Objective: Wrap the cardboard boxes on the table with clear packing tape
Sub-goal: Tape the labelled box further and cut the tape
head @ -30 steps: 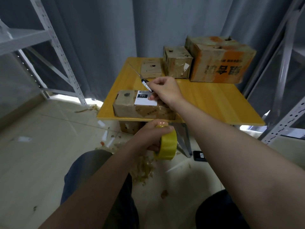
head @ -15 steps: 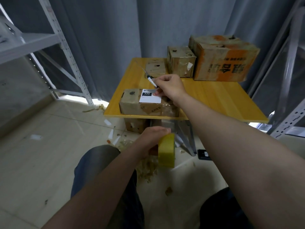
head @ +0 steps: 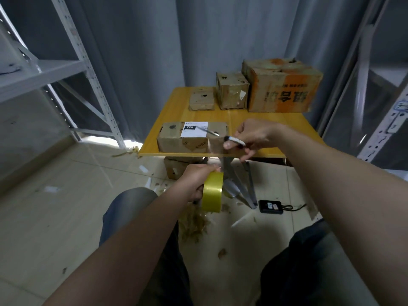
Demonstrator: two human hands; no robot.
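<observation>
A flat cardboard box (head: 176, 140) with a white "220" label lies at the front edge of the yellow wooden table (head: 254, 122). My left hand (head: 198, 175) grips a yellowish tape roll (head: 212, 192) below the table edge. A clear tape strip (head: 215, 154) runs from the roll up to the box's right end. My right hand (head: 254, 135) holds a thin-bladed knife (head: 220, 136) just right of the box, blade pointing left over the box top.
Three more cardboard boxes, small (head: 202, 98), medium (head: 231, 90) and a large orange-printed one (head: 282, 88), stand at the table's back. Metal shelving (head: 88, 69) stands left, another rack (head: 393, 120) right. On the floor lie tape scraps (head: 196, 224), a black device (head: 270, 206) and a box under the table (head: 176, 170).
My right hand drew back with the knife from over the label to the box's right end. My left hand kept the roll low, the strip now stretched up to the box.
</observation>
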